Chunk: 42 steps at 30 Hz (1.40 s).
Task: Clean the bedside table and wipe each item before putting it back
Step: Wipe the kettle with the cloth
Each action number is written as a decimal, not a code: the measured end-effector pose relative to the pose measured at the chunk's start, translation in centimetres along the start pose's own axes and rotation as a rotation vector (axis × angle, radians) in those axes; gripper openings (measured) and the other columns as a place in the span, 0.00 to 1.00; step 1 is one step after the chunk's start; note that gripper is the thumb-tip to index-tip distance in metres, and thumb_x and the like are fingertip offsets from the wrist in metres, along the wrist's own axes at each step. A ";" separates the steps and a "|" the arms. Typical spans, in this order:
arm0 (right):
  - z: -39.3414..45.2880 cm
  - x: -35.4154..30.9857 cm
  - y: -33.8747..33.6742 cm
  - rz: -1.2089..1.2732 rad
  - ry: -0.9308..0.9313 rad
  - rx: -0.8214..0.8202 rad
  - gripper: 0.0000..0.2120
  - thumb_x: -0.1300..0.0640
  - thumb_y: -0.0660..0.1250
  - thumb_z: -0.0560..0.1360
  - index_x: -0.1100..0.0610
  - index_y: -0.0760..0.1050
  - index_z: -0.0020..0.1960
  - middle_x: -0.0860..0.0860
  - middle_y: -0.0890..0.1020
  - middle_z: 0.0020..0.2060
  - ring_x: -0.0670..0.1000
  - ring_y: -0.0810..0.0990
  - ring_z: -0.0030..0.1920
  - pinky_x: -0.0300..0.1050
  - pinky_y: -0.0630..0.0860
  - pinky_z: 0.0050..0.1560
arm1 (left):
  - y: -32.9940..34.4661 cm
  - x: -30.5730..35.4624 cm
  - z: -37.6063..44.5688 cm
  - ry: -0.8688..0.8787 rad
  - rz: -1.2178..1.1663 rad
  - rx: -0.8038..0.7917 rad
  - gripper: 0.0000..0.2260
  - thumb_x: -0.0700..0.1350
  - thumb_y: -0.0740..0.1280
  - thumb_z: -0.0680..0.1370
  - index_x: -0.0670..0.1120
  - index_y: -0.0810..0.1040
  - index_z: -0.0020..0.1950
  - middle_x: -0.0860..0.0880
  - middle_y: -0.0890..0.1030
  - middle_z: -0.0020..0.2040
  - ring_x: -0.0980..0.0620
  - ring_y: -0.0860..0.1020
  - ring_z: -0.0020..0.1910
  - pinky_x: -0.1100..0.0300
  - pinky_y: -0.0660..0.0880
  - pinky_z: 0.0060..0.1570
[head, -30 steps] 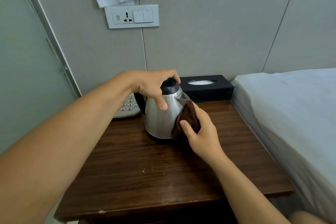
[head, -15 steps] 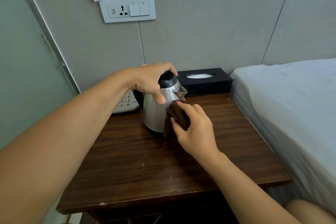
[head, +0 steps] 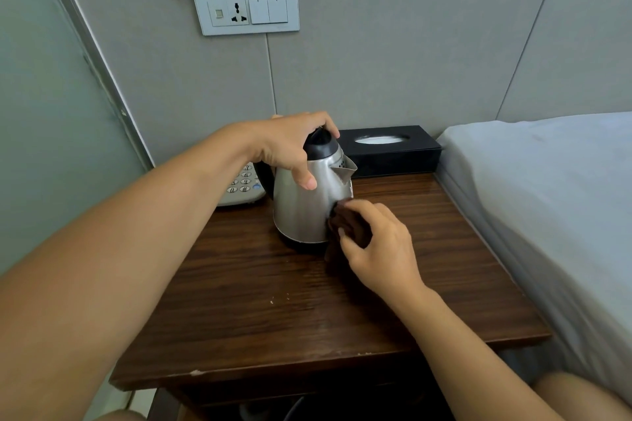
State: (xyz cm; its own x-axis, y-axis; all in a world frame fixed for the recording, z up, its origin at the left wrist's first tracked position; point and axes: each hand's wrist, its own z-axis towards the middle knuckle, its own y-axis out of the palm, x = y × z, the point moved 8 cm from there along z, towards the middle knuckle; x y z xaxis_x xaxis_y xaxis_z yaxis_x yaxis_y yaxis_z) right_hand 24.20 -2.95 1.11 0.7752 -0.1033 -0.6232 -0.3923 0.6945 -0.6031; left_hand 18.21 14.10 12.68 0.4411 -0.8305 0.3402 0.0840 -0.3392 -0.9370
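The right hand [head: 379, 243] has slid the dark brown cloth [head: 349, 224] down the steel kettle's [head: 304, 205] side toward six o'clock, nearing its base.

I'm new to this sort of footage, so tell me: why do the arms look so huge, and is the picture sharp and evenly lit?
Head view: the wide-angle lens swells the left forearm and bends the wall seams. Light is soft and even, with faint shadows; the kettle shows a dull sheen, no harsh glare. The right hand and cloth look slightly smeared; the left hand is sharper.
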 end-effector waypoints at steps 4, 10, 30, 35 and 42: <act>-0.6 1.5 1.1 -0.072 0.030 -0.137 0.16 0.53 0.75 0.74 0.44 0.80 0.61 0.43 0.80 0.50 0.50 0.81 0.50 0.49 0.81 0.50 | 0.3 0.0 0.2 0.005 -0.015 -0.001 0.44 0.52 0.80 0.54 0.62 0.70 0.69 0.55 0.74 0.65 0.46 0.72 0.64 0.46 0.70 0.68; 0.9 -0.8 -0.8 0.033 -0.051 0.100 0.16 0.52 0.75 0.75 0.46 0.80 0.62 0.46 0.81 0.48 0.48 0.80 0.49 0.46 0.78 0.50 | 0.0 -0.2 0.1 0.010 -0.009 0.016 0.42 0.45 0.85 0.61 0.60 0.70 0.70 0.54 0.74 0.66 0.47 0.72 0.65 0.47 0.68 0.68; 0.8 3.7 -0.3 -0.040 0.222 -0.164 0.07 0.49 0.75 0.74 0.44 0.82 0.51 0.42 0.82 0.44 0.47 0.82 0.46 0.50 0.82 0.46 | 0.3 -0.1 0.2 0.032 -0.041 -0.025 0.43 0.50 0.84 0.58 0.63 0.70 0.69 0.56 0.74 0.65 0.47 0.73 0.64 0.45 0.71 0.68; 1.8 3.5 -4.3 0.029 0.191 0.011 0.09 0.49 0.75 0.75 0.42 0.81 0.55 0.42 0.83 0.48 0.44 0.81 0.50 0.49 0.81 0.54 | 0.1 0.1 -0.3 0.062 -0.016 -0.146 0.41 0.44 0.82 0.59 0.68 0.71 0.67 0.57 0.75 0.64 0.48 0.74 0.65 0.44 0.73 0.65; 0.7 4.4 -4.5 0.114 0.249 0.018 0.19 0.49 0.76 0.75 0.45 0.81 0.66 0.43 0.82 0.55 0.43 0.79 0.56 0.43 0.78 0.60 | 0.1 0.6 -1.1 0.024 0.027 -0.163 0.37 0.35 0.73 0.64 0.66 0.75 0.66 0.52 0.65 0.69 0.46 0.63 0.70 0.48 0.68 0.69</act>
State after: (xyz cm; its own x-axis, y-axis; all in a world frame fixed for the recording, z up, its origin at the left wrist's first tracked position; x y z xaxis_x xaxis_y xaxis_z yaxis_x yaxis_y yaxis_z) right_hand 29.69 -6.01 1.42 0.5804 -0.1938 -0.7909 -0.4594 0.7240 -0.5146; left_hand 17.44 13.10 12.88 0.4194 -0.8499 0.3191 -0.0745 -0.3826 -0.9209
